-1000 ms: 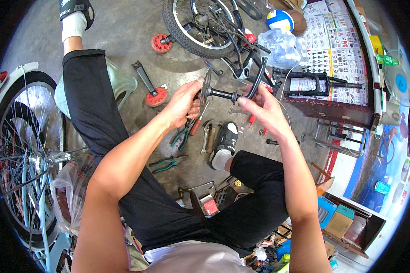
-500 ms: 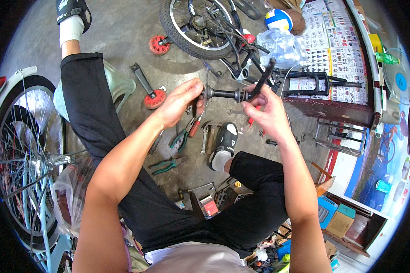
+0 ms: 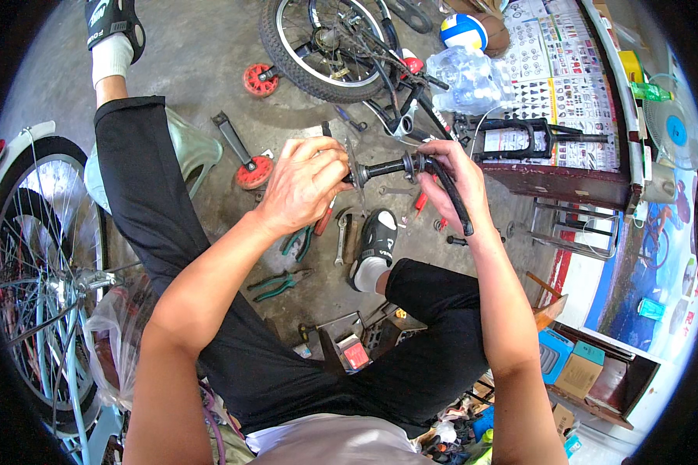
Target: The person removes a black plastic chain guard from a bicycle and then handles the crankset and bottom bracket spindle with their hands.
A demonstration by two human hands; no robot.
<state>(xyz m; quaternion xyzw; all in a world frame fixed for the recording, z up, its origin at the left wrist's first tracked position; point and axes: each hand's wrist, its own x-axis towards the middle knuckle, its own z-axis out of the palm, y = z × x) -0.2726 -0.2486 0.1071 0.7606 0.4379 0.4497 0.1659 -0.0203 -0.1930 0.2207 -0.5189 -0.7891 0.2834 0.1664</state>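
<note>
A bicycle crankset (image 3: 384, 168) is held between my hands above the floor, its dark axle lying nearly level. At the axle's left end is a thin disc like a chainring, seen edge-on. My left hand (image 3: 304, 184) is closed around the left end, back of the hand up, so its grip is partly hidden. A curved black crank arm (image 3: 451, 194) at the right end points down toward my right wrist. My right hand (image 3: 459, 178) grips that end, thumb below and fingers behind. Below lie a wrench (image 3: 342, 236) and green-handled pliers (image 3: 281, 284).
An upturned small bicycle (image 3: 326, 50) lies ahead, near a black fork (image 3: 520, 141) on a paper-covered cabinet. Red training wheels (image 3: 253, 172) rest on the floor. A light-blue bicycle (image 3: 50, 287) stands at the left. An open toolbox (image 3: 336, 353) sits between my legs.
The crank arm has swung from pointing up to pointing down toward me. My left hand has turned over, its back now showing, and the axle has tilted slightly.
</note>
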